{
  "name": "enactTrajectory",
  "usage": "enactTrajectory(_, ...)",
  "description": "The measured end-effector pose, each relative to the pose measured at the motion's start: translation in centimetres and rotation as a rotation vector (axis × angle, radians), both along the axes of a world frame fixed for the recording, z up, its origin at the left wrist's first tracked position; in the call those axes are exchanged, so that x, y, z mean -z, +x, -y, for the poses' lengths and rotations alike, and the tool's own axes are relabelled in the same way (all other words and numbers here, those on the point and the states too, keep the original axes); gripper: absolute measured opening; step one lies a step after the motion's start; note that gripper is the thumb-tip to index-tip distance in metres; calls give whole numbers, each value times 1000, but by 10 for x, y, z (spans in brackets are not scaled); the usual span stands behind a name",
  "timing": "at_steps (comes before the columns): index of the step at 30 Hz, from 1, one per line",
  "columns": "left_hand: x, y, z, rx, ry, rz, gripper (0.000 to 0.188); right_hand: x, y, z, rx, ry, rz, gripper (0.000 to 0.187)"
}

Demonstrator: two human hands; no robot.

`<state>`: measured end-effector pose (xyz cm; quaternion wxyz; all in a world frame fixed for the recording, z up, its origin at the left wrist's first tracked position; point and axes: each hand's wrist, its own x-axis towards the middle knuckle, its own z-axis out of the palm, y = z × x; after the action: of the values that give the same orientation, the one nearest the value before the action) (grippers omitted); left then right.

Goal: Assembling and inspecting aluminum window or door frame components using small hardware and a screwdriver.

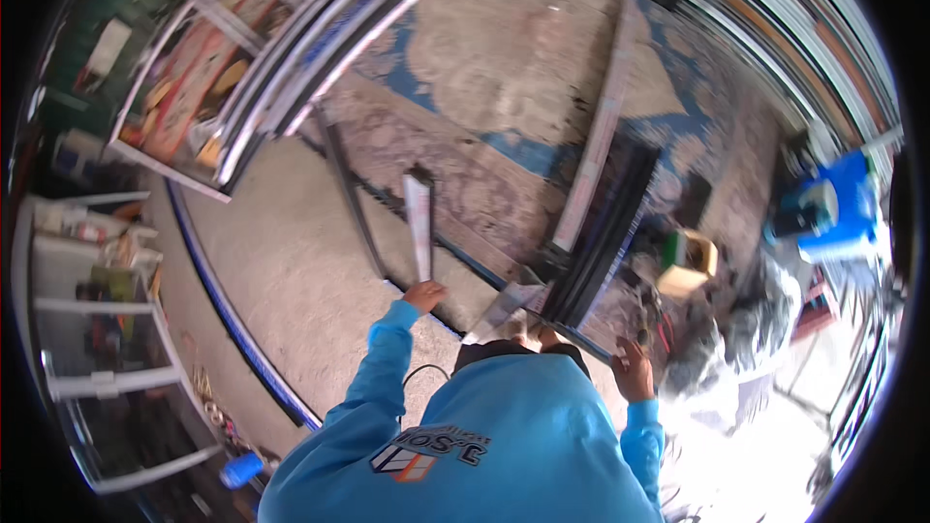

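My left hand (424, 296) is closed around the near end of a short, pale metal profile (418, 228), which points away from me. A thin dark frame bar (351, 196) lies on the floor just past that hand. To the right, my right hand (635, 370) has its fingers curled beside the end of another dark bar (586, 342). Something small and dark shows at its fingertips, too blurred to name. Between the hands, in front of my feet, a bundle of black profiles (605, 237) lies beside a long pale profile (596, 150).
Framed panels and profiles (329, 39) are stacked at the far left. A patterned rug (494, 116) covers the floor ahead. On the right are a small open box (688, 263), clear plastic wrapping (765, 320) and a blue container (841, 205). A white shelf rack (107, 383) stands at left.
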<state>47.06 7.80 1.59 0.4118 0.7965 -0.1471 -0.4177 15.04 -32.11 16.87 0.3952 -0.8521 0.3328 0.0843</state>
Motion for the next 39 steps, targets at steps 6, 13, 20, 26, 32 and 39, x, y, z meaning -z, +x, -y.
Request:
enactTrajectory(6,9,-21,-42,-301,164,-327,40,-3,11,33,-141,-3,-198,42)
enactTrajectory(13,-25,-59,-22,-191,377,-368,49,22,-19,82,-151,-56,-226,41)
enactTrajectory(20,-44,-111,5,-41,503,-299,47,48,-15,165,139,-296,-120,32)
enactTrajectory(26,39,-113,-51,225,440,-158,43,113,15,247,914,-353,-17,61)
enactTrajectory(32,-38,-102,34,128,321,-134,44,138,15,282,821,-284,-45,59)
enactTrajectory(39,-38,-122,27,60,374,-176,48,100,-5,268,811,620,933,65)
